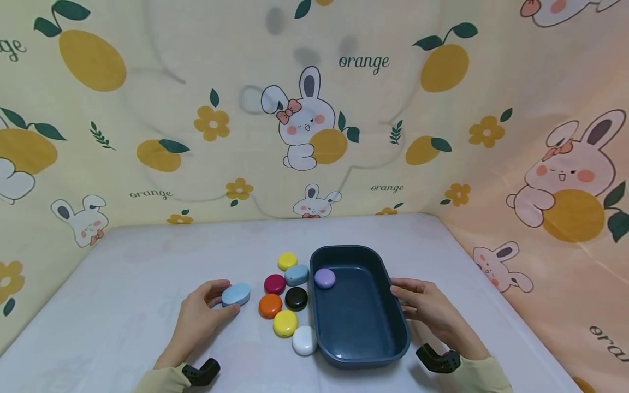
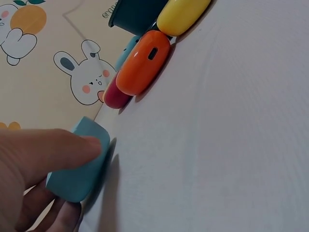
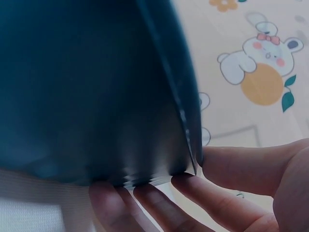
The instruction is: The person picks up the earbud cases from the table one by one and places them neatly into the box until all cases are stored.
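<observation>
A pale blue oval piece (image 1: 236, 295) is in the left hand (image 1: 199, 319), well to the left of the dark blue tray (image 1: 361, 311); the thumb lies along one side of it and the other fingers curl round the opposite side. Whether its lower edge touches the surface cannot be told. The right hand (image 1: 434, 308) is at the tray's right wall, holding it, with the thumb at the rim and the other fingertips against the outer wall.

Inside the tray, close to its left wall and toward its far end, lies a lilac piece (image 1: 325, 278). Just outside that wall is a loose cluster: at the tray's far end a yellow piece (image 1: 287, 261) beside a second blue piece (image 1: 297, 275); alongside the tray's middle, a crimson piece (image 1: 274, 284), a black piece (image 1: 296, 298) and an orange piece (image 1: 270, 305), the black one nearest the wall; toward the near end, another yellow piece (image 1: 285, 323) and a white piece (image 1: 304, 340), which sits right by the tray's near left corner. The orange one has a dark slot in its edge.

The tray stands on a white tabletop (image 1: 123, 305). Beyond it hangs a cream backdrop (image 1: 216, 65) printed with rabbits and oranges.
</observation>
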Tool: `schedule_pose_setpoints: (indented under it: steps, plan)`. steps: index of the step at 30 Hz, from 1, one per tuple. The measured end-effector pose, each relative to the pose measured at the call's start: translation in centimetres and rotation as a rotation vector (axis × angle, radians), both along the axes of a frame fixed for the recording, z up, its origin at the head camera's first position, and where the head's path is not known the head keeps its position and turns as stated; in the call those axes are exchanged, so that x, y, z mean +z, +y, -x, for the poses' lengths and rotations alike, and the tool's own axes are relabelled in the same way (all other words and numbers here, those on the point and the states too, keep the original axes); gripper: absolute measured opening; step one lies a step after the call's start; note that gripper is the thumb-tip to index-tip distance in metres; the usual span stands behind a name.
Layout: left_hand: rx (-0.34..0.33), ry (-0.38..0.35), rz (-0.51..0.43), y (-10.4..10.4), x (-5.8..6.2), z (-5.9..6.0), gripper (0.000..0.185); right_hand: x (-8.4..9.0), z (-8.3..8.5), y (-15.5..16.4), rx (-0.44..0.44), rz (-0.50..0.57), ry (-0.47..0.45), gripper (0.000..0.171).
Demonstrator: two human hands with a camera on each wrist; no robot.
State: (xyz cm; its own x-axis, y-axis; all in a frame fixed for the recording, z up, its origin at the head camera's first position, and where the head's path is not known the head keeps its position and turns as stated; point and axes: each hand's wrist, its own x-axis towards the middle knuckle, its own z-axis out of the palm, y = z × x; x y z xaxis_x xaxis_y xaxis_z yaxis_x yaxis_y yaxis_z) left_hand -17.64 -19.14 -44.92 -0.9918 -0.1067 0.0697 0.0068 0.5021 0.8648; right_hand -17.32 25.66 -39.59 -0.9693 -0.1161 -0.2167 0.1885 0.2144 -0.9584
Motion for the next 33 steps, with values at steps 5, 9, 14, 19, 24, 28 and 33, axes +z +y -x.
schedule_pose_setpoints:
  steps: [5,9,14,19,24,28,33]
  plan:
    - [0.005,0.019,-0.005,-0.1,0.3,-0.1,0.060,0.1,0.1,0.0,0.014,-0.008,0.006,0.049]
    - [0.010,0.033,-0.045,-0.1,1.2,-0.2,0.060,0.2,0.3,-0.1,0.029,-0.006,0.015,0.050]
    - [-0.020,0.048,-0.085,1.1,2.7,-0.3,0.060,0.1,0.2,-0.2,0.023,0.007,0.008,0.049]
    - [-0.095,0.097,-0.115,3.0,4.2,-0.5,0.059,0.0,0.1,0.0,0.005,0.009,0.006,0.048]
    - [-0.147,0.117,-0.132,4.6,5.3,-0.6,0.057,0.1,0.2,0.1,-0.005,-0.004,0.005,0.047]
    - [-0.173,0.122,-0.155,5.7,5.8,-0.5,0.055,0.1,0.0,0.2,-0.005,-0.004,0.007,0.047]
    - [-0.191,0.129,-0.183,7.3,6.2,-0.3,0.054,-0.1,-0.2,0.2,-0.011,0.005,0.007,0.047]
